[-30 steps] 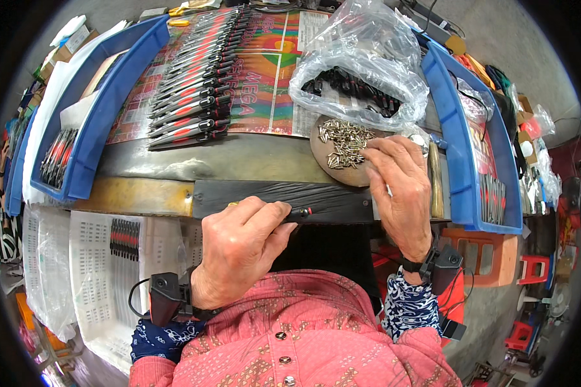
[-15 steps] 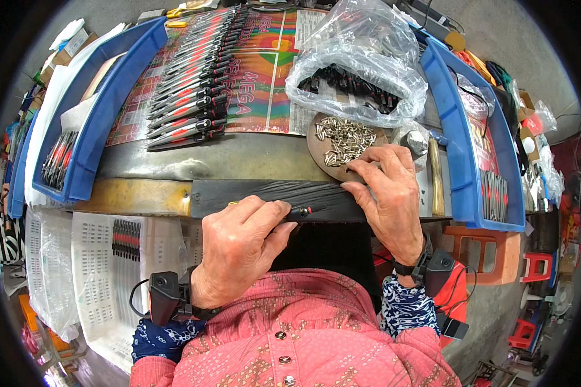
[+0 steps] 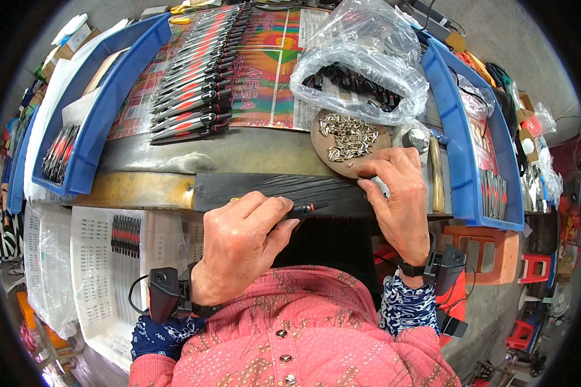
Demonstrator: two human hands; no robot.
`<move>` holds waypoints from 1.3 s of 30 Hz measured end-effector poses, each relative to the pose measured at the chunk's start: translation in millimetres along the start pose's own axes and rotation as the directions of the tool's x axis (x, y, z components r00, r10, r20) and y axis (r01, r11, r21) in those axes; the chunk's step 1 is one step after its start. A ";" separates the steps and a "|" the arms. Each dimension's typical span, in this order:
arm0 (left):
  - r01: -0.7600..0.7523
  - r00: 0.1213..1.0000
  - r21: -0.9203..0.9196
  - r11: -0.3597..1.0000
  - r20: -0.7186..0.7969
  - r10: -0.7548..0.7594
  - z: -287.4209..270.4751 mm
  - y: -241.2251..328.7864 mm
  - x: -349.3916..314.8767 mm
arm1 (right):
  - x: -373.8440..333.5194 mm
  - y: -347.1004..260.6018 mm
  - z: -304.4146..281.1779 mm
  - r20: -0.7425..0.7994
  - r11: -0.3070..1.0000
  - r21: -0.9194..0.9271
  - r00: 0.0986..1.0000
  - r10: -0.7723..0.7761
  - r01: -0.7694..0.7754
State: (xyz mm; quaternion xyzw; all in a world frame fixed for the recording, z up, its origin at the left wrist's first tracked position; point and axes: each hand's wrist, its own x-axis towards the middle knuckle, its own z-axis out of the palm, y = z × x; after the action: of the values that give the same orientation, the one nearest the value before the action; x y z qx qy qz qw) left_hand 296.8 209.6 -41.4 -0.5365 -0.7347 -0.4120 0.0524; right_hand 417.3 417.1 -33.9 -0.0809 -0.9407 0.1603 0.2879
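My left hand [image 3: 242, 242] is closed around a slim black piece [image 3: 302, 210] with a small red tip, held over the bench's front edge. Most of that piece is hidden in my fist, and a bit of yellow shows behind the knuckles. Beside the near right rim of a round brown dish [image 3: 327, 157], my right hand [image 3: 397, 200] has thumb and forefinger drawn together. Whatever they pinch is too small or too hidden to make out. Small silvery metal pins [image 3: 352, 135] lie heaped in the dish.
Slim grey, red and black pen-like pieces [image 3: 197, 90] lie in a long row. Behind the dish, an open plastic bag [image 3: 368, 61] holds black parts. Blue trays [image 3: 84, 164] [image 3: 461, 174] flank the bench, and a white basket [image 3: 103, 277] stands below left.
My right hand has shifted slightly right, its thumb and forefinger closer together. The black piece in my left hand has tilted a little. The whole view has shifted slightly.
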 end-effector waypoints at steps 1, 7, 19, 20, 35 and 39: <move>0.003 1.000 0.000 1.000 0.003 -0.003 -0.7 0.6 -0.2 | 0.3 0.4 -0.7 0.006 1.000 0.006 1.000 0.004 -0.004; 0.044 0.999 -0.009 0.999 0.019 -0.044 -2.2 4.1 -2.8 | -0.8 -3.0 -0.2 0.014 0.998 0.055 0.999 0.036 -0.037; 0.092 0.995 -0.101 0.991 0.051 -0.087 -3.6 13.1 -4.0 | -19.6 -52.2 10.1 -0.106 0.831 0.556 0.993 0.055 0.013; 0.095 0.994 -0.097 0.991 0.054 -0.090 -3.5 13.8 -4.3 | -20.4 -53.8 11.8 -0.097 0.810 0.586 0.994 0.052 0.015; 0.051 0.996 -0.039 0.998 0.078 -0.048 -6.7 20.0 -6.6 | -27.9 -60.1 18.9 -0.052 0.753 0.656 0.991 0.127 -0.062; 0.036 0.997 -0.020 0.999 0.070 -0.034 -6.4 19.8 -6.8 | -28.9 -60.7 20.8 -0.144 0.844 0.537 0.987 0.070 0.019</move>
State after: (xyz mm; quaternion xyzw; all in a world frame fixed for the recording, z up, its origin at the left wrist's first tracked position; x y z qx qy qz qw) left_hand 313.7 202.0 -29.9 -0.5380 -0.7410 -0.4017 0.0139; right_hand 425.6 348.0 -44.0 -0.0222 -0.8315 0.4135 0.3702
